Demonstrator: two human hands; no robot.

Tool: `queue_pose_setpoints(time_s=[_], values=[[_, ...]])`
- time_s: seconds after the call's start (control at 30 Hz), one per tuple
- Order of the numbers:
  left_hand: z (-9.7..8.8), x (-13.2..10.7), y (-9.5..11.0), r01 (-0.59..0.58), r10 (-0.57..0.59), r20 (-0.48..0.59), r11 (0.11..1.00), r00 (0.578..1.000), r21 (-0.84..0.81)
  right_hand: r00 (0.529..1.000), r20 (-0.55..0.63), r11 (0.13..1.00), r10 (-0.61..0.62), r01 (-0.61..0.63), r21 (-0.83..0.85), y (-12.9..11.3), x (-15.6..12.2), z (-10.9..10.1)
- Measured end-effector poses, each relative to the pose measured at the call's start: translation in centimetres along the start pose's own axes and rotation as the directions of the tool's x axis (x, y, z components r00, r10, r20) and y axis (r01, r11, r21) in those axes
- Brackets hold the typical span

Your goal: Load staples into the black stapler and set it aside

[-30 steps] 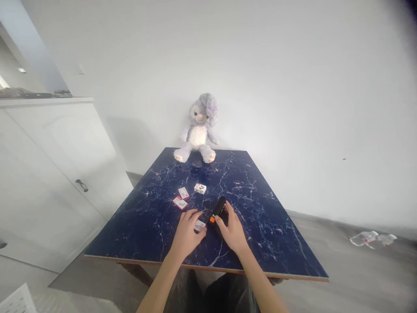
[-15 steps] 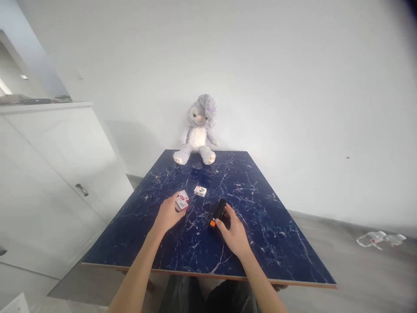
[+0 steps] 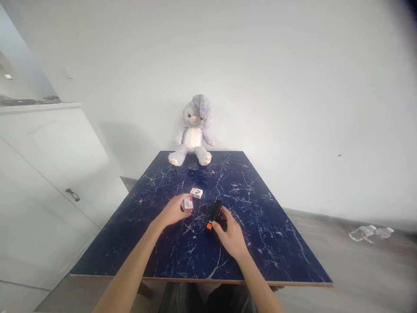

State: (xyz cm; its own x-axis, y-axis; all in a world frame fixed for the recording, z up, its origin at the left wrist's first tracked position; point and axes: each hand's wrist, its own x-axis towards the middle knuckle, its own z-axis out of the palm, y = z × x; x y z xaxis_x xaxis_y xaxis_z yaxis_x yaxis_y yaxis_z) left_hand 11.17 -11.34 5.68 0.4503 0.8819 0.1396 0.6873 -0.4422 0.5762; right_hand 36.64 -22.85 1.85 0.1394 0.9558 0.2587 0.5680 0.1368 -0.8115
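My left hand (image 3: pixel 173 211) is closed around small red-and-white boxes (image 3: pixel 188 203) near the middle of the dark blue marble table (image 3: pixel 260 243). My right hand (image 3: pixel 230 232) rests on a black device with an orange end (image 3: pixel 213 213), fingers curled over its near part. Another small white box (image 3: pixel 196 192) lies on the table just beyond my left hand, untouched.
A grey plush rabbit (image 3: pixel 192 131) sits at the table's far edge against the white wall. A white cabinet (image 3: pixel 48 174) stands to the left. A crumpled clear plastic bottle (image 3: pixel 369 233) lies on the floor at the right.
My left hand left the box beside the black device, moved left and forward, and closed on the red-and-white boxes, lifting them. My right hand stayed on the black device.
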Motion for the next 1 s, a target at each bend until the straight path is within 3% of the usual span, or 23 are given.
queue_pose_setpoints(time_s=[0.13,0.23,0.5,0.8,1.0], values=[[3.0,-1.5,3.2,-0.067,0.094,0.150,0.982,0.984,-0.177,0.994,0.064,0.996,-0.089,0.090,-0.019,-0.1,-0.1,-0.3],[3.9,-1.9,4.4,-0.098,0.154,0.209,0.961,0.966,-0.257,0.985,0.123,0.993,-0.120,0.119,0.014,-0.4,0.0,-0.5],[2.6,-4.1,3.4,0.044,0.030,0.212,0.941,0.977,-0.335,0.988,0.113,0.992,-0.106,0.096,0.087,-0.4,0.1,-0.5],[2.4,-2.8,4.6,-0.073,0.138,0.199,0.950,0.970,-0.304,0.991,0.094,0.991,-0.091,0.081,0.103,-0.9,0.1,-0.7],[3.5,-3.3,4.7,-0.041,0.086,0.114,0.936,0.990,-0.348,0.992,0.102,0.993,-0.081,0.071,0.096,-0.7,0.1,-0.7]])
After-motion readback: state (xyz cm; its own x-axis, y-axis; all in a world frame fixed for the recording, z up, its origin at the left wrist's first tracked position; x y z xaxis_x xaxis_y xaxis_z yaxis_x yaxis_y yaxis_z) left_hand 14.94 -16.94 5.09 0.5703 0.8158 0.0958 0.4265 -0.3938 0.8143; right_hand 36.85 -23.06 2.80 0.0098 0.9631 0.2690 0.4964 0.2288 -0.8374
